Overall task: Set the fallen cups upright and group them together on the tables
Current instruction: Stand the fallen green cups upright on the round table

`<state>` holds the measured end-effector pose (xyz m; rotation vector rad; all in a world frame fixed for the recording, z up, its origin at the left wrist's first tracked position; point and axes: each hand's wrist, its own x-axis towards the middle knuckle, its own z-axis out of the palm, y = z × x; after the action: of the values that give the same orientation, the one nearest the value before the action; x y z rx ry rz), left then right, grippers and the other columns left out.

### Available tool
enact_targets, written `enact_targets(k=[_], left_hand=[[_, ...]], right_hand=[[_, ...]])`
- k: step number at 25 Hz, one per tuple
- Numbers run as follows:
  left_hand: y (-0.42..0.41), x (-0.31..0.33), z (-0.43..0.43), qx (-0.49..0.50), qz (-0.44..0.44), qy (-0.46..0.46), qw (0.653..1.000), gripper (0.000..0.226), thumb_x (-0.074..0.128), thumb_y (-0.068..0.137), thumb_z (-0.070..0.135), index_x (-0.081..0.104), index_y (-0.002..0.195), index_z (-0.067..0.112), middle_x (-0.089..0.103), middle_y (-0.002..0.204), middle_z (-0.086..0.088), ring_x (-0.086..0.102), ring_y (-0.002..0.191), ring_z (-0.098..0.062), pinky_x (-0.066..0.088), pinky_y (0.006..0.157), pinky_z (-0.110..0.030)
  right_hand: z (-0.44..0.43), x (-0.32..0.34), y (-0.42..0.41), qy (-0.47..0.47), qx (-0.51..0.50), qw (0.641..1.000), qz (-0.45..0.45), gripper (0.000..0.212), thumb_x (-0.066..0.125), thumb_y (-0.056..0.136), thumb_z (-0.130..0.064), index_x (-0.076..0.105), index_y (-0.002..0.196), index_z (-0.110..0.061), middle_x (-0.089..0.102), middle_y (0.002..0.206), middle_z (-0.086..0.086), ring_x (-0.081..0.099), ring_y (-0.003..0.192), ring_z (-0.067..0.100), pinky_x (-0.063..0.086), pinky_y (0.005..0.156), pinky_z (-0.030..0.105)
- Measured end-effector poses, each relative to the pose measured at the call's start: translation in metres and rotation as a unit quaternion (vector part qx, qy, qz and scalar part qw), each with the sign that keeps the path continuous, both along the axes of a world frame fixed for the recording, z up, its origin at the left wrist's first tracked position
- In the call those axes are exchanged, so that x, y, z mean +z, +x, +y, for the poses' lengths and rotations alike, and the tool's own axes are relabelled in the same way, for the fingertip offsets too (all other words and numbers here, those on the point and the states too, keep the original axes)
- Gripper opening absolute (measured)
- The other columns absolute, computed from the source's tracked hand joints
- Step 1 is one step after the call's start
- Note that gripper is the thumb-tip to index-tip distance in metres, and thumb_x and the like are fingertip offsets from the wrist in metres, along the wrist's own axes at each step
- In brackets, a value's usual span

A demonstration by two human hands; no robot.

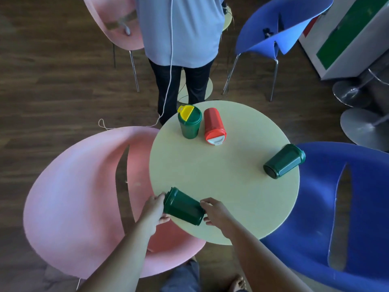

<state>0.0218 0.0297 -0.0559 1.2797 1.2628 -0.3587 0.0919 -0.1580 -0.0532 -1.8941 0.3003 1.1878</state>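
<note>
A dark green cup (182, 206) lies on its side at the near left edge of the round pale table (227, 186). My left hand (154, 209) grips its lid end and my right hand (214, 211) grips its base end. A second dark green cup (284, 161) lies on its side at the table's right edge. A red cup (214, 126) with a white lid flap lies on its side at the far side. Beside it a green cup (189, 123) with a yellow lid flap stands upright.
A pink chair (84, 197) is at the table's left and a blue chair (347, 207) at its right. A person (179, 39) in a light blue shirt stands just beyond the table, with a white cord hanging. More chairs and metal stool bases (362, 125) are behind.
</note>
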Motion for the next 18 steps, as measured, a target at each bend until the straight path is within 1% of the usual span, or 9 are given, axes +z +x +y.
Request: enact_targets(k=[2, 5, 8, 10, 11, 13, 16, 18], left_hand=[[0.003, -0.001, 0.003, -0.009, 0.000, -0.007, 1.000, 0.026, 0.047, 0.101, 0.033, 0.058, 0.114, 0.013, 0.066, 0.111, -0.016, 0.069, 0.091, -0.031, 0.060, 0.065, -0.036], [0.007, 0.006, 0.003, 0.003, -0.023, -0.014, 1.000, 0.017, 0.051, 0.100, 0.025, 0.057, 0.108, 0.011, 0.065, 0.109, -0.015, 0.069, 0.095, -0.030, 0.060, 0.070, -0.038], [0.020, 0.016, -0.004, -0.011, -0.054, 0.015, 0.998, 0.022, 0.061, 0.096, 0.028, 0.055, 0.106, 0.009, 0.065, 0.109, -0.016, 0.069, 0.097, -0.028, 0.062, 0.075, -0.037], [0.034, 0.027, -0.011, -0.025, -0.081, 0.034, 0.996, 0.025, 0.066, 0.093, 0.028, 0.055, 0.107, 0.010, 0.065, 0.108, -0.015, 0.070, 0.096, -0.027, 0.061, 0.083, -0.041], [0.041, 0.032, -0.015, -0.028, -0.097, 0.035, 0.994, 0.028, 0.068, 0.091, 0.027, 0.054, 0.109, 0.011, 0.065, 0.108, -0.014, 0.070, 0.096, -0.027, 0.060, 0.086, -0.043], [0.054, 0.042, -0.023, -0.039, -0.125, 0.024, 0.991, 0.032, 0.072, 0.089, 0.025, 0.056, 0.113, 0.012, 0.066, 0.109, -0.011, 0.069, 0.099, -0.025, 0.059, 0.089, -0.044], [0.073, 0.050, -0.042, -0.092, -0.159, 0.016, 0.983, 0.021, 0.072, 0.089, 0.019, 0.069, 0.109, 0.012, 0.074, 0.106, -0.010, 0.071, 0.102, -0.026, 0.060, 0.086, -0.041], [0.085, 0.052, -0.059, -0.098, -0.166, 0.032, 0.981, 0.020, 0.075, 0.086, 0.018, 0.072, 0.106, 0.013, 0.076, 0.103, -0.010, 0.072, 0.101, -0.027, 0.061, 0.086, -0.042]], right_hand=[[0.004, -0.003, 0.004, 0.005, -0.015, 1.000, 0.014, 0.023, 0.052, 0.095, -0.032, 0.064, 0.108, -0.017, 0.067, 0.096, 0.008, 0.061, 0.079, 0.022, 0.056, 0.083, 0.038], [0.006, -0.005, 0.011, 0.022, -0.025, 0.999, 0.032, 0.034, 0.058, 0.090, -0.038, 0.058, 0.110, -0.011, 0.071, 0.102, 0.009, 0.068, 0.088, 0.023, 0.058, 0.091, 0.039], [0.000, -0.002, 0.021, 0.040, -0.019, 0.999, 0.023, 0.051, 0.065, 0.072, -0.054, 0.055, 0.106, -0.018, 0.074, 0.104, 0.010, 0.071, 0.101, 0.029, 0.056, 0.096, 0.046], [-0.006, 0.002, 0.032, 0.064, -0.031, 0.997, 0.014, 0.061, 0.070, 0.062, -0.060, 0.053, 0.107, -0.021, 0.073, 0.105, 0.012, 0.070, 0.105, 0.030, 0.054, 0.097, 0.049], [-0.011, 0.004, 0.038, 0.082, -0.041, 0.996, 0.010, 0.063, 0.072, 0.062, -0.060, 0.053, 0.108, -0.022, 0.073, 0.106, 0.013, 0.070, 0.106, 0.030, 0.053, 0.098, 0.049], [-0.020, 0.010, 0.051, 0.115, -0.050, 0.992, -0.002, 0.061, 0.075, 0.071, -0.058, 0.051, 0.113, -0.021, 0.070, 0.111, 0.013, 0.068, 0.109, 0.029, 0.051, 0.101, 0.049], [-0.039, 0.020, 0.073, 0.136, -0.041, 0.990, -0.011, 0.058, 0.067, 0.082, -0.060, 0.048, 0.122, -0.021, 0.062, 0.122, 0.006, 0.061, 0.113, 0.023, 0.050, 0.098, 0.044], [-0.050, 0.027, 0.087, 0.150, -0.030, 0.988, -0.001, 0.067, 0.061, 0.080, -0.065, 0.045, 0.128, -0.022, 0.058, 0.126, 0.001, 0.057, 0.114, 0.018, 0.048, 0.096, 0.041]])
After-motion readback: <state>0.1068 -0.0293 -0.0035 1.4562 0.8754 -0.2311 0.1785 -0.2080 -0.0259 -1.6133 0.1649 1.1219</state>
